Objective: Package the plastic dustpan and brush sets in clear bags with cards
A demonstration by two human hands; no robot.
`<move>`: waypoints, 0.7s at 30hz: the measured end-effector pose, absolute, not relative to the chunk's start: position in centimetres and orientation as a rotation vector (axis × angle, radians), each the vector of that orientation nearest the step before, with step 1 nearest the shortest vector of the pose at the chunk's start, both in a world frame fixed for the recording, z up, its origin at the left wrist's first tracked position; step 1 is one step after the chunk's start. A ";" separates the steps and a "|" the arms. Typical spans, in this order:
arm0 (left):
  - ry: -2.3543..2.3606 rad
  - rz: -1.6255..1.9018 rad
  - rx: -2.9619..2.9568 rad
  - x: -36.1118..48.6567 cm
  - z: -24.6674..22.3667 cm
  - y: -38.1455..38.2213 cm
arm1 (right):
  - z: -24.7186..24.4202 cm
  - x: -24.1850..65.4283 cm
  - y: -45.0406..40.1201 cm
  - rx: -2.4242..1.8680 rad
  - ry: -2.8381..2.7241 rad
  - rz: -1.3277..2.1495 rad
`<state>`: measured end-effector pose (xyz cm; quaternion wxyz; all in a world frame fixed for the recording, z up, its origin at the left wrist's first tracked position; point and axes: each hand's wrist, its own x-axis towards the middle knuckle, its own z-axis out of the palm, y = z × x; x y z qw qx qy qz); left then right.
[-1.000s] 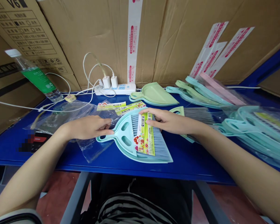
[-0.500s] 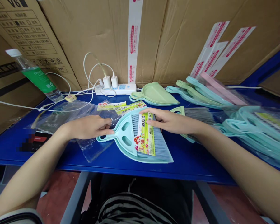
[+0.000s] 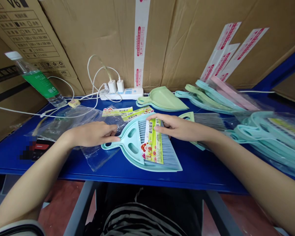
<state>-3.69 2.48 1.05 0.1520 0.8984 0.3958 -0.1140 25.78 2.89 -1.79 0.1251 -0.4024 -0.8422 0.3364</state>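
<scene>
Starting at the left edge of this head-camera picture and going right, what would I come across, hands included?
Water bottle → left hand, gripping the light-blue handle → right hand, fingers resting on the paper label → bagged blue dustpans.

Brush label [image 3: 154, 147], far end partly out of sight behind right fingers [image 3: 158, 117]

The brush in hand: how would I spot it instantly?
On the blue table, near its front, lies a turquoise dustpan. The left hand holds the brush upon it; unlike the grey-bristled brush nearby, its bluish bristles carry a printed card.
</scene>
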 end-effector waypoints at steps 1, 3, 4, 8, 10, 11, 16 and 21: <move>1.137 -0.329 2.577 -3.7 1.0 2.5 | -1.8 25.8 2.9 -1.172 -2.455 0.977; 1.136 -0.336 2.575 -3.7 1.0 2.5 | -1.9 25.8 2.9 -1.162 -2.463 0.960; 1.136 -0.339 2.574 -3.7 1.0 2.5 | -2.0 25.8 3.0 -1.156 -2.467 0.948; 1.140 -0.345 2.567 -3.7 1.0 2.5 | -2.2 25.8 3.1 -1.154 -2.492 0.867; 1.146 -0.347 2.558 -3.6 1.0 2.5 | -2.2 25.7 3.1 -1.144 -2.504 0.808; 1.151 -0.350 2.554 -3.6 1.1 2.5 | -2.2 25.7 3.0 -1.139 -2.510 0.798; 1.158 -0.363 2.559 -3.5 1.2 2.5 | -2.1 25.8 3.1 -1.146 -2.510 0.847; 1.136 -0.343 2.586 -3.6 1.1 2.5 | -2.1 25.8 3.1 -1.119 -2.502 0.835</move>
